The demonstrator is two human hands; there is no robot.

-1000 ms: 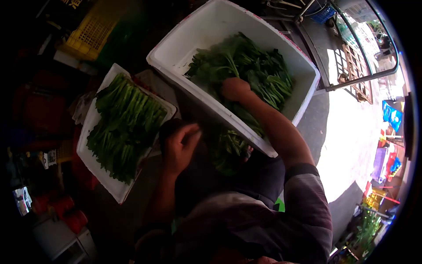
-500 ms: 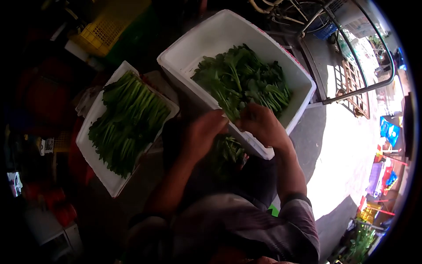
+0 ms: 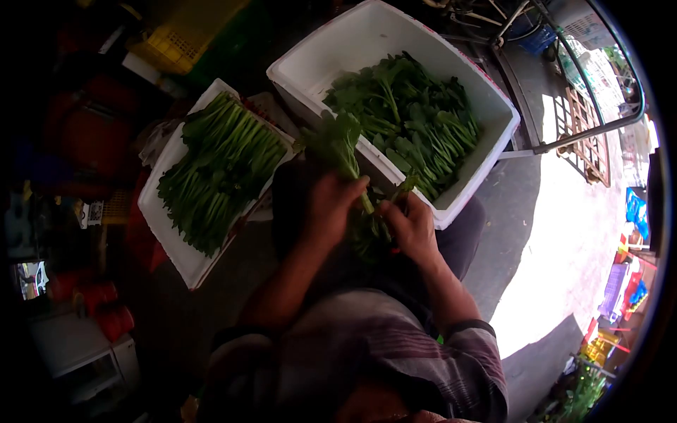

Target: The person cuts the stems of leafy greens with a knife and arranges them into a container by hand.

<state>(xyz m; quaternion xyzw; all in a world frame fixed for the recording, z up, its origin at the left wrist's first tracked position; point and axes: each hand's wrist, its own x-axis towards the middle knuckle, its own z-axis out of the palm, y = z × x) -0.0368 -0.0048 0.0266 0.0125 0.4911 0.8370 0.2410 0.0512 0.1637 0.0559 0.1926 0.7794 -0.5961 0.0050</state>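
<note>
On the left side, white tray [image 3: 174,257] piled with greens [image 3: 226,166]; next, left hand [image 3: 336,204] angled upward, clamped round a leafy stalk [image 3: 345,146], leaves above the fist. Right hand [image 3: 412,224] turns inward at the stalk's lower end, pinching a sprig [image 3: 407,185], just beside the white box [image 3: 352,44].
</note>
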